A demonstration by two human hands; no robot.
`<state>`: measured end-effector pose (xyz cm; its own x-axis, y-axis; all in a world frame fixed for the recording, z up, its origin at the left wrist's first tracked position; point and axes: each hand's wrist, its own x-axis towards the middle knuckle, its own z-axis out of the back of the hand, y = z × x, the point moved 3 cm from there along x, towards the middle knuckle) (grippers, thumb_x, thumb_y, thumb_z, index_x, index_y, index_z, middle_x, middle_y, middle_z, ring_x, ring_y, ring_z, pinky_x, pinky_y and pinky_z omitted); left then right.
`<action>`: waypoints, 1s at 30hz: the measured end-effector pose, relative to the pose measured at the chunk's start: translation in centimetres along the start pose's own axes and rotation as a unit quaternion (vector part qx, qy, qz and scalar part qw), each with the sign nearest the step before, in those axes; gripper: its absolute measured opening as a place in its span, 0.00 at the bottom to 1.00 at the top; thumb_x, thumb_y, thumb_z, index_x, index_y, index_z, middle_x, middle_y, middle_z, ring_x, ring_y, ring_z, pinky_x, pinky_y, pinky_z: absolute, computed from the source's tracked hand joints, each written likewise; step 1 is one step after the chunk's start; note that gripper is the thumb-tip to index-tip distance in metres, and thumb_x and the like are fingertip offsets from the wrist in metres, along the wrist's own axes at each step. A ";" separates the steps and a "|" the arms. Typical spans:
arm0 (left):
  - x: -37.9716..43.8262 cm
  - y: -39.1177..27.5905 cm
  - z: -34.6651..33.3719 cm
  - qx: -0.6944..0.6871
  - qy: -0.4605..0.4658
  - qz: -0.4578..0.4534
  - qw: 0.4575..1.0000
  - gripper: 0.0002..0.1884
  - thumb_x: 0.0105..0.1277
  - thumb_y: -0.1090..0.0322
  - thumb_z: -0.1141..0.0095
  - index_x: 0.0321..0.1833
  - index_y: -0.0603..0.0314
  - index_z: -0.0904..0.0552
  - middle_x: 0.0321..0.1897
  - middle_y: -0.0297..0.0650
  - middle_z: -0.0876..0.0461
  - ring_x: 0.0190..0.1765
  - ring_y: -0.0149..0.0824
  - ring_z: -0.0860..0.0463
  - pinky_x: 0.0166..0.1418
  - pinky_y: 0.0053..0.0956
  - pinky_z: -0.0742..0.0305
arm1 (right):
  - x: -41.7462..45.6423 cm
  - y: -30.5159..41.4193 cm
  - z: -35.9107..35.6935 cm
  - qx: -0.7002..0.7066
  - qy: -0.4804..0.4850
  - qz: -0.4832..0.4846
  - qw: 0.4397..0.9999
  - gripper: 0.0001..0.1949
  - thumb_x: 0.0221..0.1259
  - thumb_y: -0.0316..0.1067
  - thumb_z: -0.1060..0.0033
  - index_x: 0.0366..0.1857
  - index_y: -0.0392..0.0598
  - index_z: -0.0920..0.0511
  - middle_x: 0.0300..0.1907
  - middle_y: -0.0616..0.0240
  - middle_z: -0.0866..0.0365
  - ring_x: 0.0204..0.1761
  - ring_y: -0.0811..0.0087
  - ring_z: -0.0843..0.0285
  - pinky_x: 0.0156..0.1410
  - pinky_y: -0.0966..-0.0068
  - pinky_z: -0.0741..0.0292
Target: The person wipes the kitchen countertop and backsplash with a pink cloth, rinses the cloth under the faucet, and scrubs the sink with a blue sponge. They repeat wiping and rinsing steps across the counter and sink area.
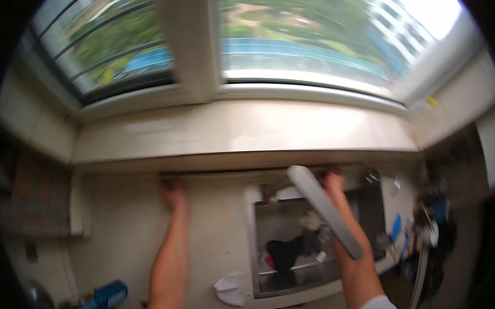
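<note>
My left hand [173, 194] reaches to the back of the pale countertop [209, 236], its fingers at the dark gap under the window ledge [249, 125]. Behind the sink [276, 282], my right hand [333, 181] is at the same back edge. Blur and shadow hide the fingertips of both hands, so I cannot tell whether they grip anything. A long grey bar, apparently the tap spout [324, 211], slants over the sink and partly covers my right forearm. In the basin lie a black and red item [284, 251] and some blurred small things.
A crumpled white cloth [232, 289] lies left of the sink near the front edge. At the lower left is a blue power tool [110, 295]. Mixed items, including a blue one [396, 227], crowd the right side. The window frame [194, 47] rises behind the ledge.
</note>
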<state>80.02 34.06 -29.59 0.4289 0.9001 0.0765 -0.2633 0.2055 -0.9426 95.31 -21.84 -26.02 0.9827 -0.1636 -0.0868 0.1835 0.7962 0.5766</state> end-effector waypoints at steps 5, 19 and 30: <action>0.4 -2.5 1.1 -0.056 0.013 0.036 0.998 0.40 0.63 0.56 0.30 0.74 0.66 0.33 0.71 0.50 0.28 0.73 0.43 0.30 0.76 0.36 0.37 | 1.1 -0.3 1.3 0.452 -0.100 -0.261 0.847 0.36 0.60 0.31 0.32 0.70 0.45 0.43 0.40 0.55 0.20 0.29 0.62 0.21 0.29 0.63 0.20; -0.6 -1.4 0.7 0.020 -0.022 -0.018 0.999 0.42 0.61 0.47 0.30 0.72 0.65 0.30 0.71 0.54 0.30 0.73 0.51 0.31 0.77 0.41 0.38 | 3.1 -6.1 0.6 0.385 -0.118 -0.243 0.882 0.34 0.57 0.44 0.27 0.62 0.31 0.31 0.52 0.52 0.18 0.48 0.61 0.19 0.49 0.63 0.20; 0.7 -1.0 0.1 0.102 0.011 -0.042 0.994 0.33 0.66 0.55 0.33 0.70 0.66 0.28 0.69 0.54 0.28 0.71 0.50 0.30 0.76 0.40 0.37 | -0.4 -6.6 -0.6 0.435 -0.090 -0.235 0.864 0.22 0.66 0.44 0.37 0.58 0.42 0.25 0.49 0.58 0.19 0.49 0.60 0.21 0.51 0.60 0.22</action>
<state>80.51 34.50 -28.57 0.4746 0.8685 0.1427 -0.3952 0.3552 -0.8472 93.72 -26.68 -30.27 0.7702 -0.5008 -0.3949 0.3960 -0.1098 0.9117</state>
